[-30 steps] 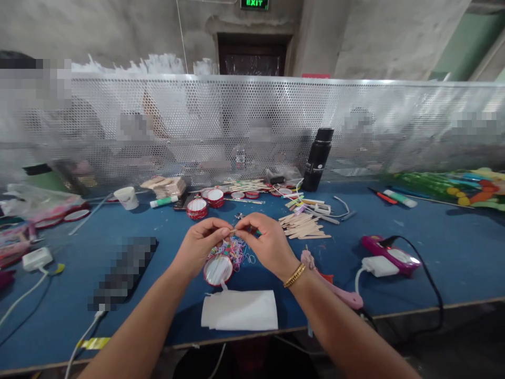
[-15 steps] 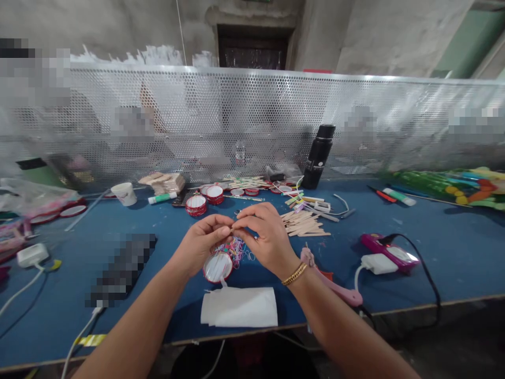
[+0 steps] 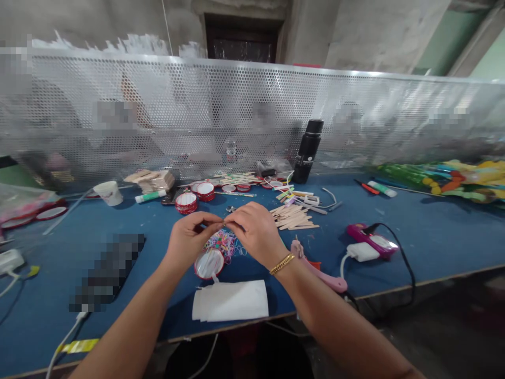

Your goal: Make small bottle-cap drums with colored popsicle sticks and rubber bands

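Pinching shut, left hand and right hand are gripping a tiny piece between them, over bands at 1 o'clock of the disc; fine fingerwork is probably being called for.

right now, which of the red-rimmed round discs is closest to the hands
The red-rimmed disc just below the left hand, beside the coloured bands; the other discs sit farther back toward the mesh screen.
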A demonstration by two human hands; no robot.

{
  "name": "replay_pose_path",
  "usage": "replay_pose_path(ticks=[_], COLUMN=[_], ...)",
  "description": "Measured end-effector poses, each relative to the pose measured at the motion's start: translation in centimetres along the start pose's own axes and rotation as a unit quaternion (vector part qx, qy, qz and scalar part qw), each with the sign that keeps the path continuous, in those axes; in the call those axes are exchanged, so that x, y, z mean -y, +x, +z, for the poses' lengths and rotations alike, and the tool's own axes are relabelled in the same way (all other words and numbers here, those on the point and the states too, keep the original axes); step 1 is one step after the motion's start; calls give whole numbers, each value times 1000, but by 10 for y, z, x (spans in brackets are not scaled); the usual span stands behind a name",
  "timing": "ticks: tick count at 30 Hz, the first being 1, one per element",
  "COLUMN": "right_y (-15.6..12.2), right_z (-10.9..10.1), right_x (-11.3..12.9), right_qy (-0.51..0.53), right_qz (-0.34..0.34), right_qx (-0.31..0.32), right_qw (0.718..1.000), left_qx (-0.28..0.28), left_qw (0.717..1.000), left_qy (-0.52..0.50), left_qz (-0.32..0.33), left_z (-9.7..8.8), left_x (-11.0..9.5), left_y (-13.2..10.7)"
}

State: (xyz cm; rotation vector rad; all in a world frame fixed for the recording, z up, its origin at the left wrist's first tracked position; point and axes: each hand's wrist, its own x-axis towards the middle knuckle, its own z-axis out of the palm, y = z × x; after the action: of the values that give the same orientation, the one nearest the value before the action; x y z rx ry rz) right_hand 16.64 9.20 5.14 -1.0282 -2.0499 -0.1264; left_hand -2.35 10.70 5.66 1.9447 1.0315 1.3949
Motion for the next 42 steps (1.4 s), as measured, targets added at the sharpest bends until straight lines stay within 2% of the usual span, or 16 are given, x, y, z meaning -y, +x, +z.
replay_pose_path(ticks=[3, 6, 9, 12, 15, 18, 26, 30, 32, 33, 35, 36, 38, 40, 42], right_y=[3, -8, -42, -94, -141, -165, -158, -159, -159, -158, -151, -145, -128, -105, -80], right_z=[-14, -51, -94, -117, -117, -107, -89, -93, -99, -101, -102, -99, -87, -69, -49], right_x=[5, 11, 13, 5, -10, -22, -26, -38, -41, -40, -31, -23, -3, 18, 36], right_qy=[11, -47, -206, -335, -389, -381, -341, -260, -176, -109, 55, 159, 247, 412, 483], right_qz=[27, 70, 127, 173, 205, 188, 186, 210, 257, 292, 358, 379, 378, 388, 391], right_qx=[4, 10, 50, 127, 198, 230, 198, 122, 43, -18, -155, -228, -256, -246, -227], right_qw=[1000, 996, 969, 917, 876, 876, 900, 935, 949, 950, 919, 883, 855, 787, 750], left_qx=[-25, -46, -50, -57, -63, -56, -27, -15, -17, -16, -9, -5, 1, 5, 7], left_qw=[999, 999, 994, 988, 981, 972, 965, 963, 962, 962, 964, 965, 968, 970, 971], left_qy=[43, 4, -57, -79, -118, -161, -193, -200, -202, -203, -206, -209, -219, -231, -237], left_qz=[7, -21, -81, -117, -140, -158, -175, -180, -183, -182, -170, -158, -122, -72, -13], left_z=[1, 2, 2, 3, 4, 6, 5, 5, 5, 6, 7, 8, 10, 11, 11], left_x=[2, 4, 5, 3, 1, -1, -5, -7, -8, -8, -8, -9, -10, -12, -14], left_y=[1, 3, 3, 2, 2, 0, -2, -2, -3, -3, -4, -5, -6, -8, -9])
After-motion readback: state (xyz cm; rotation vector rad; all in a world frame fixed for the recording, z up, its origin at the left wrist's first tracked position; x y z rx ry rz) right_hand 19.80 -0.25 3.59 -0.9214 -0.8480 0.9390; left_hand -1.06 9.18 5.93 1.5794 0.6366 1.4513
